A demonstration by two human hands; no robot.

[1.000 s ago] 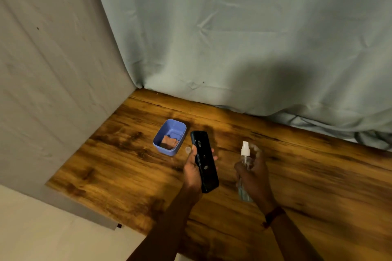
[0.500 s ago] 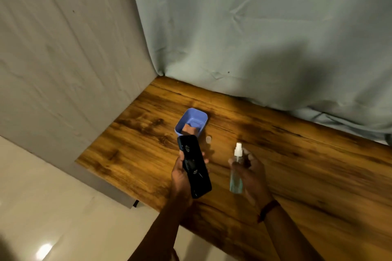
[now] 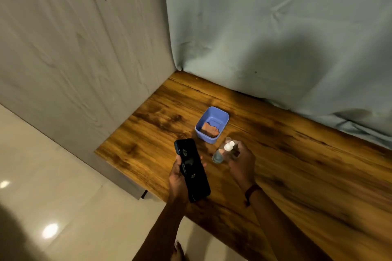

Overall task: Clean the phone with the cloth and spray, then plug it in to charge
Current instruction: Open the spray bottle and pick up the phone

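Dim, warm indoor light. Two bright glare spots sit on the glossy floor (image 3: pixel 51 230) at lower left. A broad soft shadow falls on the curtain (image 3: pixel 297 59). The wide lens bends the wall (image 3: pixel 74 48) edges, and the spray bottle (image 3: pixel 220 153) is slightly blurred.

One view only, from a camera on the person's head, looking forward and steeply down. It is tilted, so the wooden surface (image 3: pixel 297 165) runs diagonally across the lower right. Both hands sit near, low in the centre: left hand (image 3: pixel 180 180) and right hand (image 3: pixel 240 161). Beyond the hands hangs a curtain (image 3: pixel 275 27); left of them, a wall (image 3: pixel 74 48) and floor (image 3: pixel 53 186).
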